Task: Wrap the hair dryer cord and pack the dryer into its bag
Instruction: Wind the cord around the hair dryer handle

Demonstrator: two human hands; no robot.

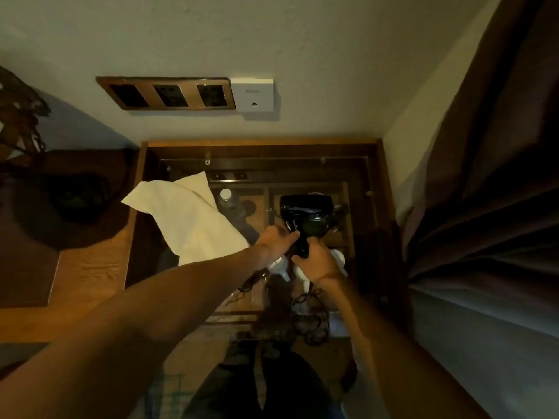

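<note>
Black hair dryer [305, 211], handle gripped by right hand [317, 261]; cord [311, 322] dangling loose.

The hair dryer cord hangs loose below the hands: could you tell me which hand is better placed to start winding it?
Probably the left hand: the right hand already grips the hair dryer by its handle, while the left only touches it, so it could likely let go to gather the cord.

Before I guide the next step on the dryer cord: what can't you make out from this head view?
- Hair dryer handle: covered by the right hand and the left hand.
- Cord: a dark tangle in dim light; plug not distinguishable.
- White cloth: can't tell whether it's the bag.
- Items under the glass top: dim, partly behind the hands.
- Dark shape at left: in shadow.
</note>
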